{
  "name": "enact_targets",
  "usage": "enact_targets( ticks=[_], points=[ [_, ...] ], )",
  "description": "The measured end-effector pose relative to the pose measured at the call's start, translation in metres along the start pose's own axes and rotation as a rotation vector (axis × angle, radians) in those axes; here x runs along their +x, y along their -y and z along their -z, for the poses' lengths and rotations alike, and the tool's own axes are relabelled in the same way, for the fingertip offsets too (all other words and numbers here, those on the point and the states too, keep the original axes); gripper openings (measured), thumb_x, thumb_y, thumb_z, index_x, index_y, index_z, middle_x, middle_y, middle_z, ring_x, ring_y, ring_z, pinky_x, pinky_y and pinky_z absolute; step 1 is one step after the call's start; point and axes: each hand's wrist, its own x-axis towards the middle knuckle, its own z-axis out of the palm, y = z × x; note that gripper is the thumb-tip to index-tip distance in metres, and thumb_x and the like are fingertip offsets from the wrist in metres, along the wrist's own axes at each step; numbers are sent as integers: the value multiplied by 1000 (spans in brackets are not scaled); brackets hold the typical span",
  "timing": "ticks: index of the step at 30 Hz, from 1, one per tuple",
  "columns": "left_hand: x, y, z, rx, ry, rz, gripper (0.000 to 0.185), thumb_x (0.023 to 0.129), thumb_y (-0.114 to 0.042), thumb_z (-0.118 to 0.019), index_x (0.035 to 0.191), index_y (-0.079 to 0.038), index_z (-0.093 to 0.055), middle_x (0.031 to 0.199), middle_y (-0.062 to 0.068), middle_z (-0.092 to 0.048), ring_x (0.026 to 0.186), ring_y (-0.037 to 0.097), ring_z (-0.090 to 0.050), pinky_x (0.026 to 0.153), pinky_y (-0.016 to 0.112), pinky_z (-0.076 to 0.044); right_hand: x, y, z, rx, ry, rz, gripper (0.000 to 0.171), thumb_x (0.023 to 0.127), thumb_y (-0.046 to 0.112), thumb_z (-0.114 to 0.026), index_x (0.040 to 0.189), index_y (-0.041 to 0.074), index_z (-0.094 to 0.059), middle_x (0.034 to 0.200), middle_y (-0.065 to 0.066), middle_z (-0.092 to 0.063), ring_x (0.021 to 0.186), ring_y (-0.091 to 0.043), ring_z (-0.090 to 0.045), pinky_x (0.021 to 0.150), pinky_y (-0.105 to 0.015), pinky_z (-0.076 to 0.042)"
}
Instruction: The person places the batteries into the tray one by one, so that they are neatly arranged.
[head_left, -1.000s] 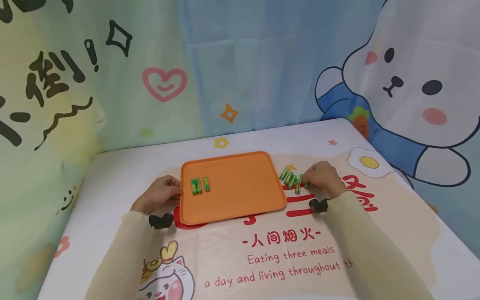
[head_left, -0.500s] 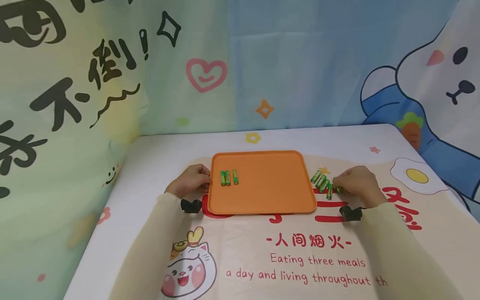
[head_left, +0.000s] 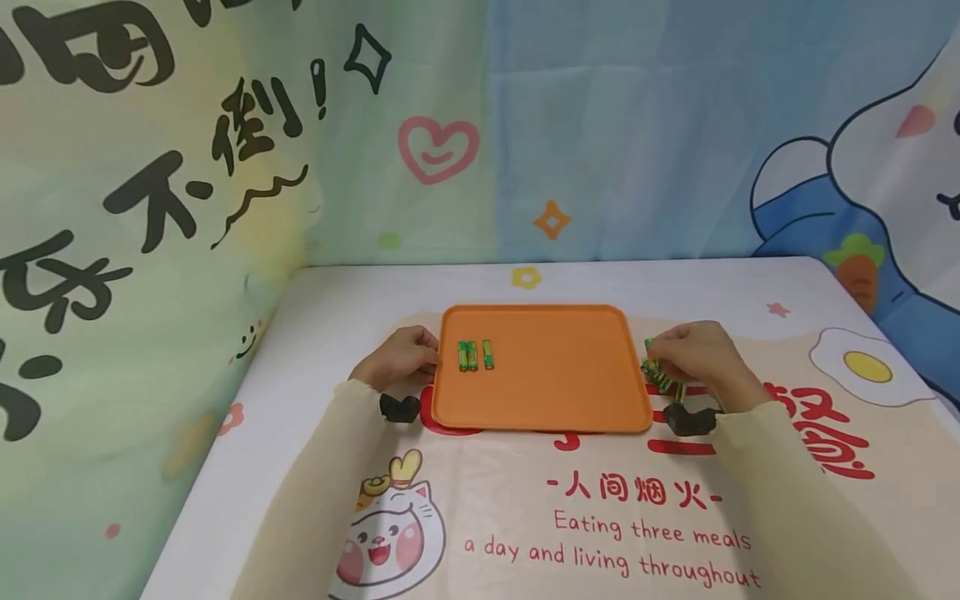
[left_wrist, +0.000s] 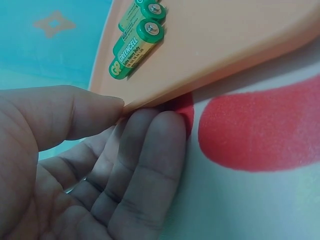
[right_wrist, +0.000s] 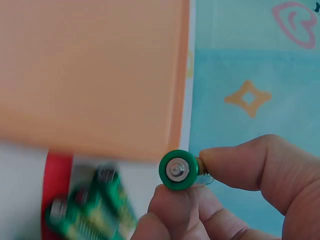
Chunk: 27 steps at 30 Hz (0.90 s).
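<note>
**Battery in a fingertip pinch at the tray's 3 o'clock edge**

Directions run round the tray as the head view shows it, with 12 at the far edge.

The right hand, just outside 3 o'clock, holds one battery between thumb and fingertips. The right wrist view shows its nub end facing back at the camera. How high it is held is hard to tell.

The left hand, at 9 to 10 o'clock, has the rim in a narrow hold: thumb on top, fingers tucked below.

Inside the tray, toward 9 o'clock, lie two paired batteries, side by side, and a single battery just beside them on their 3 o'clock side, with a gap between. Some loose batteries lie together outside the tray near 3 o'clock, partly under the right hand; their number cannot be told.

To handle this well, I would pinch the battery near its middle so it does not swivel, and lift it clear of both the loose ones and the rim. Light pressure from the left thumb should suffice to steady the tray; pulling up there could tilt it and set the cells rolling.
</note>
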Motion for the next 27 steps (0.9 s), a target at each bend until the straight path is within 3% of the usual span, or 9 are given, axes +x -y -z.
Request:
enact_targets(
  ticks=[5, 10, 13, 17, 22, 27],
  points=[
    [-4, 2, 5, 1, -3, 11, 20, 99, -8, -61, 116, 1, -57, 106, 16, -69, 83, 21, -69, 79, 31, -62, 7, 24, -23, 56, 36, 75, 35, 91, 22, -68, 113, -4, -64, 88, -6, -64, 80, -23, -63, 74, -33, -57],
    [-11, 4, 12, -1, -42, 20, 19, 100, -8, -61, 116, 2, -57, 105, 17, -69, 81, 22, -69, 78, 31, -62, 16, 48, -53, 172, 84, 132, 23, 92, 17, -70, 101, -3, -67, 78, -2, -63, 73, -20, -63, 69, -32, -55],
    [-12, 5, 11, 0, -27, 5, 19, 100, -8, -60, 116, 2, -57, 105, 17, -69, 82, 22, -69, 79, 32, -62, 20, 57, -66, 197, 102, 149, 19, 92, 15, -71, 98, -3, -71, 76, 0, -65, 70, -18, -65, 68, -30, -56],
    [-10, 5, 6, -10, -2, -10, 19, 100, -8, -59, 116, 3, -57, 106, 17, -69, 85, 21, -70, 81, 33, -62, 22, 66, -81, 217, 124, 175, 14, 91, 12, -70, 83, 1, -72, 69, -1, -65, 68, -19, -66, 65, -29, -55],
    [-6, 1, 0, -30, -7, -14, 19, 99, -7, -62, 114, 3, -57, 104, 17, -70, 82, 21, -71, 80, 34, -63, 21, 78, -101, 301, 146, 178, 29, 88, 7, -69, 62, 11, -56, 58, 0, -50, 60, -19, -54, 59, -29, -47],
    [-3, 0, -2, -43, -9, -14, 19, 97, -6, -63, 113, 2, -57, 102, 16, -69, 80, 20, -71, 77, 32, -63, 23, 89, -120, 332, 154, 185, 38, 83, 2, -65, 56, 17, -41, 57, 1, -38, 58, -19, -42, 58, -30, -39]
  ],
)
